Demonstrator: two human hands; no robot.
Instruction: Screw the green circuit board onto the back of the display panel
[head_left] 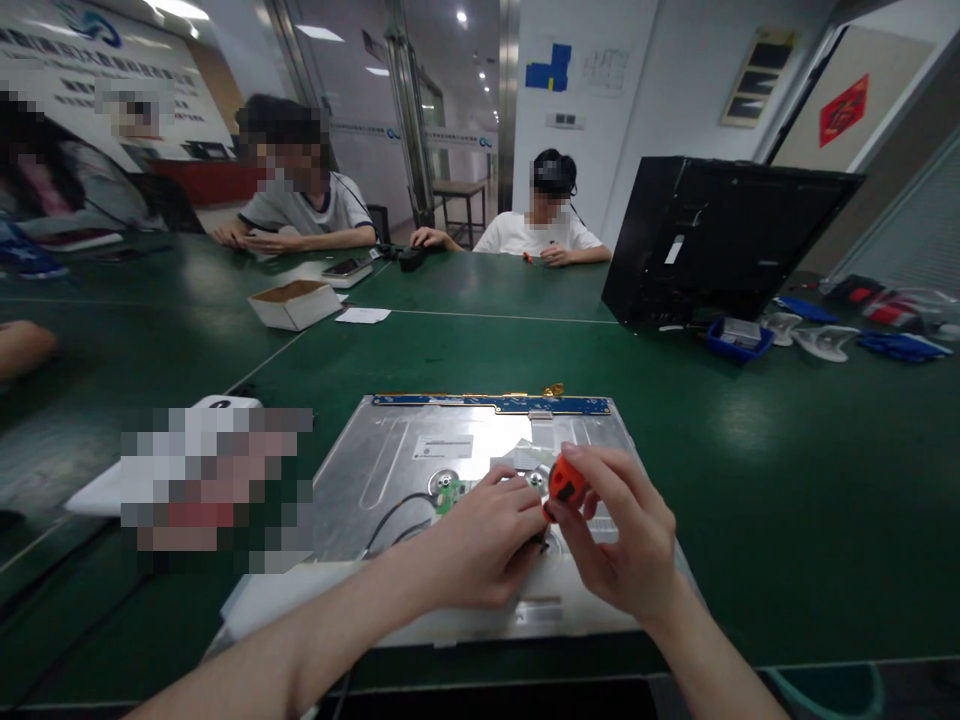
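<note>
In the head view, the person's right hand had its fingers closed on an orange tool, thumb below and forefinger on top. The tool stood over the middle of a silver metal panel, just beside the fingertips of the left hand. That hand was over the panel with its fingers curled under (whether they gripped anything could not be told, since the back of the hand hid them).

The panel lay flat on the green surface, with a blue circuit strip along its far edge and a white label near it. A small green board showed just beyond the left hand, with a black cable curving near it.

Farther off stood an open box, with a white sheet just beside it. A large black casing stood to the right, near a blue tray. Across the surface sat a person in a white shirt.
</note>
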